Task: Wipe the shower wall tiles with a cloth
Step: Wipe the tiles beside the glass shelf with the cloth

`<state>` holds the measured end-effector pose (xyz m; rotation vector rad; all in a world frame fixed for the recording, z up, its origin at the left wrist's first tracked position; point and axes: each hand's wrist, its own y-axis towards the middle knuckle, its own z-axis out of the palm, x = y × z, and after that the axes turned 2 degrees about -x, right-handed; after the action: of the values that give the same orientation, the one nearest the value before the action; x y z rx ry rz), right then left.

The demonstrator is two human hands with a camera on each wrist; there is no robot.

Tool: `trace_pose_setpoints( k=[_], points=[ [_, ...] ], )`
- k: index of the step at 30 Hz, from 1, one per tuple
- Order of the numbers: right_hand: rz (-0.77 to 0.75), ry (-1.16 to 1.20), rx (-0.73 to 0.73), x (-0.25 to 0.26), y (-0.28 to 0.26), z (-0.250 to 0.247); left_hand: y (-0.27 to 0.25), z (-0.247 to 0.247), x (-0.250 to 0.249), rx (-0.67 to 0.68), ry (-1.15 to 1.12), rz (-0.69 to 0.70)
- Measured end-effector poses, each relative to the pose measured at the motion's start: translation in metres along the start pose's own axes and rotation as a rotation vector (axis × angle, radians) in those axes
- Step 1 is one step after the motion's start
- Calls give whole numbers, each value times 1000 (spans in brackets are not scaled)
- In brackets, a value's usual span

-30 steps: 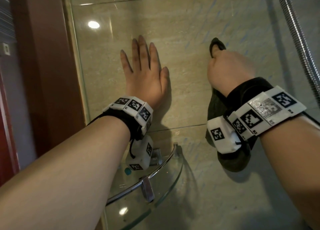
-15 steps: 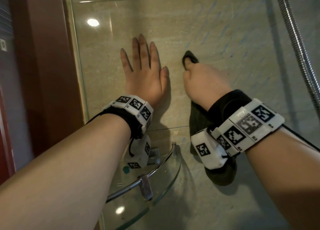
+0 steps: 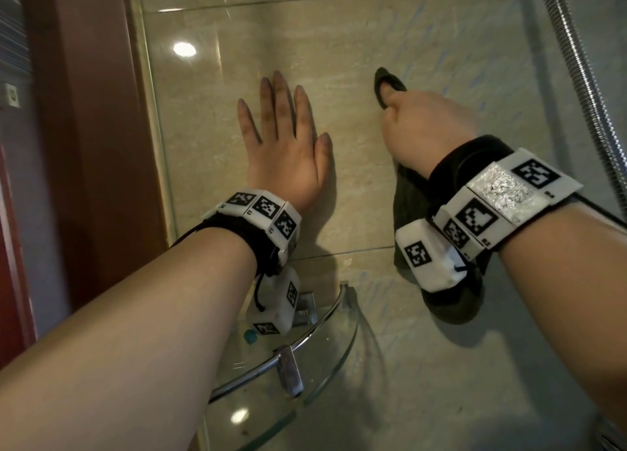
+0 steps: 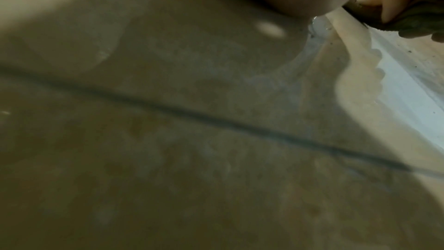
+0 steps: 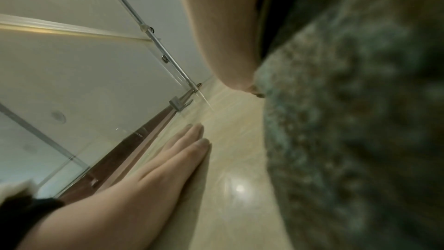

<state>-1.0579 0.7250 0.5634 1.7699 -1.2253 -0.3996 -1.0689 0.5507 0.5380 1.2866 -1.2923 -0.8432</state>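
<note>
1. 2 hands meet the wall (image 3: 339, 186) in the head view: left hand (image 3: 288, 152) flat, fingers straight; right hand (image 3: 427, 125) clamps the cloth (image 3: 412, 199) against it, right of the left hand.
2. Left wrist view: fingers (image 4: 394, 1) pinch the cloth (image 4: 360, 9).
3. Right wrist view: cloth (image 5: 348, 121) fills the right side.

Beige, faintly veined wall tiles (image 3: 339, 165) with thin dark grout lines and pale blue streaks toward the right edge. Dark olive-green cloth (image 3: 412, 206), greenish and mottled in the right wrist view (image 5: 348, 121). White wrist bands (image 3: 261, 209) printed with black-and-white square markers, over black straps. Silvery foil patch on the right band (image 3: 500, 189). Chrome ribbed shower hose (image 3: 583, 77). Clear glass corner shelf (image 3: 315, 376) with a chrome rail. Small teal dot (image 3: 250, 336) on the shelf. Reddish-brown door frame (image 3: 91, 128).
</note>
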Motion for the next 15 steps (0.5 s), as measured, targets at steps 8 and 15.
trace_pose_setpoints(
  k=[8, 15],
  points=[
    [-117, -45, 17, 29, -16, 15, 1, 1, 0, -9, 3, 4],
    [-130, -90, -26, 27, 1, 7, 0, 0, 0, 6, 3, -8]
  ],
)
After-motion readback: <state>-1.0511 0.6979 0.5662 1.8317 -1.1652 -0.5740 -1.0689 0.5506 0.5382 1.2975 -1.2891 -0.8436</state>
